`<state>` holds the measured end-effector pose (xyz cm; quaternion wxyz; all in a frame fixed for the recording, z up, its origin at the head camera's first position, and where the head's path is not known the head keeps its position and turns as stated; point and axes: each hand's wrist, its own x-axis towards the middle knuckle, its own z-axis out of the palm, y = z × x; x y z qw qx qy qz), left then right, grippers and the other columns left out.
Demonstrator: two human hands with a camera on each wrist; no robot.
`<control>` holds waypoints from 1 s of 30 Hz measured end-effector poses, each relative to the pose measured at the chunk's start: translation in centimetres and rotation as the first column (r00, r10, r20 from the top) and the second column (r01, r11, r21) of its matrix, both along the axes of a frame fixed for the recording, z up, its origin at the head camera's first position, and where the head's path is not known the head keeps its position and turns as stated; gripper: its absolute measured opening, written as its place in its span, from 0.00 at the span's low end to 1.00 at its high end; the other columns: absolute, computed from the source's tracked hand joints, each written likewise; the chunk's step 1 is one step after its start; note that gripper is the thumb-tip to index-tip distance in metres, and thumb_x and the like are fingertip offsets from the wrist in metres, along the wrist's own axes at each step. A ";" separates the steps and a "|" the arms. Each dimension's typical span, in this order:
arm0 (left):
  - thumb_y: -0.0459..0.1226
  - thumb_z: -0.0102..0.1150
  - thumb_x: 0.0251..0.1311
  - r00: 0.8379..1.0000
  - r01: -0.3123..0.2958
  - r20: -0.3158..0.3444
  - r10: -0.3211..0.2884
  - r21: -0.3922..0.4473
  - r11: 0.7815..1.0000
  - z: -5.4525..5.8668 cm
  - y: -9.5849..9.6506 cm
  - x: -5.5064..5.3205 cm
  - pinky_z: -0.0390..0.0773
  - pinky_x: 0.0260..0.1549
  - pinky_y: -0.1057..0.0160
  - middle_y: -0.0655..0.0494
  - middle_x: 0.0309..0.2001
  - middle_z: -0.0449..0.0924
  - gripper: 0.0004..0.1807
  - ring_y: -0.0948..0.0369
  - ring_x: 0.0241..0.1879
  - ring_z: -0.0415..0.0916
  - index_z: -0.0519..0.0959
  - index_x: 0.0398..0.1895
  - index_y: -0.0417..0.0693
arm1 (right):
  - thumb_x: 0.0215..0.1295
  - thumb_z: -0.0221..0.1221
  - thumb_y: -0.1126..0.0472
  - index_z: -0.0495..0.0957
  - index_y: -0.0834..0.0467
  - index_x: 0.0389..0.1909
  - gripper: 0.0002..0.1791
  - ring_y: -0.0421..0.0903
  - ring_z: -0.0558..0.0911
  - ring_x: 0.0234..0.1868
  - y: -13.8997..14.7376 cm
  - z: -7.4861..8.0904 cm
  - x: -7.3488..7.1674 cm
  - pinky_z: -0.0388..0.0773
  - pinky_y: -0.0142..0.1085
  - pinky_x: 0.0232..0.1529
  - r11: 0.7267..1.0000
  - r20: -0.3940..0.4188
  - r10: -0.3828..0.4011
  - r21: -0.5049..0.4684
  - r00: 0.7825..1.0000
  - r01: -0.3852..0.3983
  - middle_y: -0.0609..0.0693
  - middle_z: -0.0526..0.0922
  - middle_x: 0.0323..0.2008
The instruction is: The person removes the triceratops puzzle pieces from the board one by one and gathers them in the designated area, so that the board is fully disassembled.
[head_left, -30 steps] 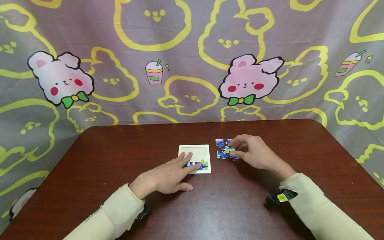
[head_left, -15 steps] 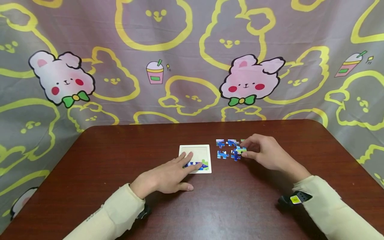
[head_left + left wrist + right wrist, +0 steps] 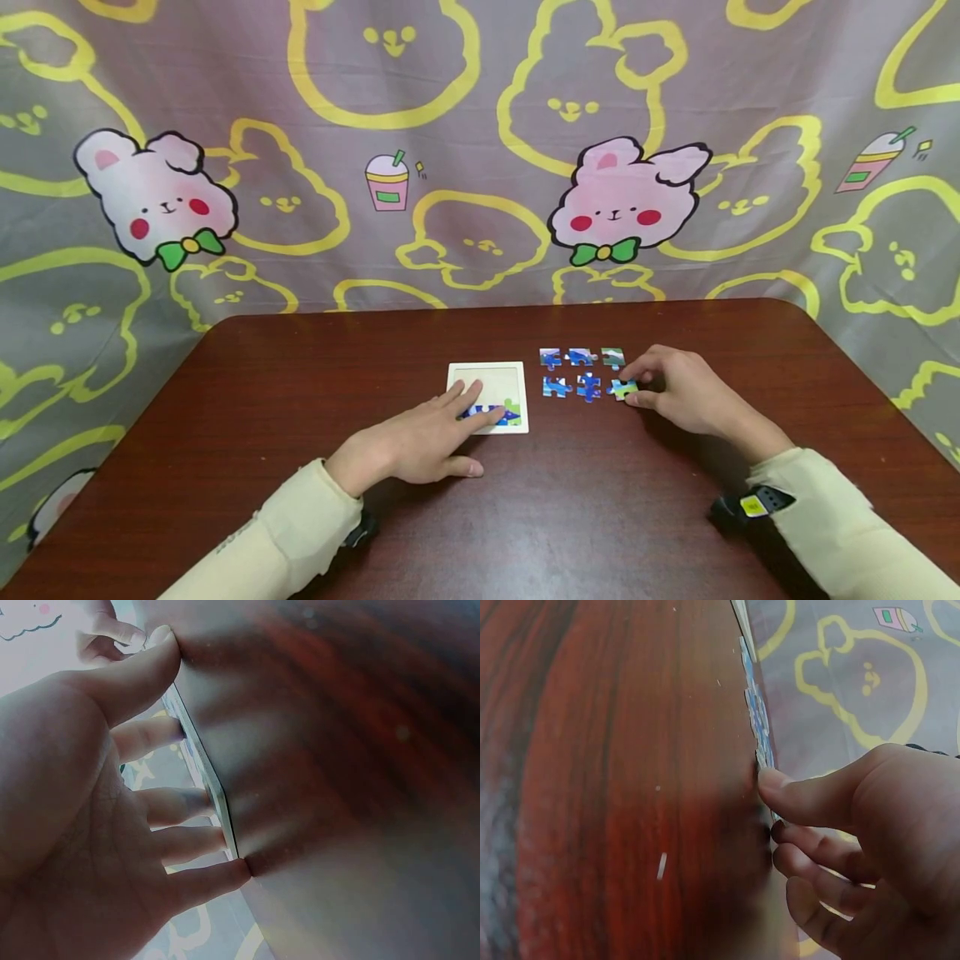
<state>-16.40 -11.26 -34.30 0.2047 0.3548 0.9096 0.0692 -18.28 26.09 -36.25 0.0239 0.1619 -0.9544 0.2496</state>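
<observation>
In the head view my left hand [image 3: 420, 437] lies with fingers spread over a square white puzzle tray [image 3: 523, 383]. Blue and green pieces [image 3: 512, 412] fill the tray's near row, partly covered by those fingers. The left wrist view shows the straight fingers [image 3: 184, 806] across the tray's edge. To the right, my right hand [image 3: 678, 390] pinches a green and blue puzzle piece [image 3: 622, 389] between thumb and fingers, close over the table. Several loose puzzle pieces [image 3: 580, 357] lie beside it in two rows; their edges [image 3: 756, 712] show past the thumb in the right wrist view.
The dark red-brown wooden table [image 3: 525, 517] carries everything and has rounded far corners. A grey curtain [image 3: 465, 158] with yellow outlines and cartoon rabbits hangs right behind its far edge.
My right hand has moved right with the green and blue piece, from among the loose pieces to the right end of their near row. The left hand stays on the tray.
</observation>
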 end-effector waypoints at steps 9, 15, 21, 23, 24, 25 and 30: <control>0.53 0.58 0.77 1.000 0.007 -0.008 -0.007 0.003 1.000 0.0 -0.1 0.1 0.55 0.82 0.39 0.41 0.88 0.40 0.41 0.40 0.87 0.40 0.55 0.87 0.60 | 0.61 0.77 0.60 0.90 0.56 0.47 0.14 0.48 0.75 0.42 0.0 -0.2 -0.5 0.70 0.40 0.40 1.000 0.055 -0.005 -0.019 0.998 0.006 0.50 0.80 0.39; 0.53 0.57 0.77 0.999 0.024 -0.022 -0.024 0.004 1.000 0.0 -0.1 0.0 0.55 0.82 0.41 0.40 0.87 0.41 0.40 0.39 0.86 0.41 0.55 0.87 0.61 | 0.61 0.76 0.60 0.90 0.57 0.48 0.15 0.48 0.75 0.42 0.1 -0.2 -0.5 0.70 0.39 0.39 1.000 0.065 -0.015 -0.022 0.998 0.016 0.50 0.79 0.38; 0.54 0.58 0.77 1.000 0.015 -0.025 -0.015 -0.009 1.000 0.1 0.0 -0.2 0.56 0.82 0.41 0.41 0.88 0.42 0.41 0.40 0.87 0.42 0.55 0.87 0.63 | 0.61 0.76 0.59 0.89 0.57 0.48 0.15 0.47 0.77 0.41 0.1 -0.1 -0.4 0.73 0.37 0.39 1.000 0.045 -0.020 -0.019 0.999 0.021 0.49 0.82 0.38; 0.55 0.58 0.76 1.000 0.007 -0.025 -0.007 -0.018 1.000 0.1 0.1 -0.2 0.56 0.82 0.41 0.43 0.88 0.42 0.41 0.40 0.87 0.41 0.55 0.87 0.63 | 0.61 0.77 0.58 0.88 0.57 0.48 0.16 0.47 0.77 0.41 0.1 0.0 -0.4 0.74 0.37 0.39 0.999 0.037 -0.022 -0.024 0.999 0.023 0.50 0.84 0.39; 0.55 0.58 0.76 1.000 0.005 -0.026 -0.005 -0.022 1.000 0.1 0.1 -0.2 0.57 0.82 0.41 0.43 0.88 0.42 0.41 0.40 0.87 0.41 0.55 0.87 0.64 | 0.61 0.77 0.58 0.88 0.56 0.48 0.16 0.47 0.78 0.41 0.1 0.0 -0.5 0.75 0.37 0.40 0.999 0.032 -0.023 -0.028 0.999 0.024 0.50 0.84 0.39; 0.56 0.58 0.76 1.000 0.002 -0.026 -0.003 -0.026 1.000 0.1 0.1 -0.2 0.57 0.82 0.41 0.43 0.88 0.42 0.41 0.41 0.87 0.41 0.55 0.87 0.64 | 0.61 0.77 0.58 0.88 0.56 0.48 0.16 0.48 0.78 0.41 0.0 0.0 -0.5 0.75 0.38 0.40 0.999 0.029 -0.025 -0.032 0.999 0.026 0.50 0.85 0.40; 0.57 0.59 0.75 1.000 -0.001 -0.018 0.001 -0.036 0.999 0.1 0.2 -0.6 0.55 0.82 0.39 0.44 0.88 0.41 0.43 0.42 0.87 0.41 0.54 0.87 0.65 | 0.62 0.76 0.60 0.87 0.57 0.48 0.14 0.49 0.79 0.42 -0.4 0.2 -0.6 0.77 0.38 0.39 0.998 -0.004 -0.035 -0.051 0.999 0.035 0.52 0.86 0.42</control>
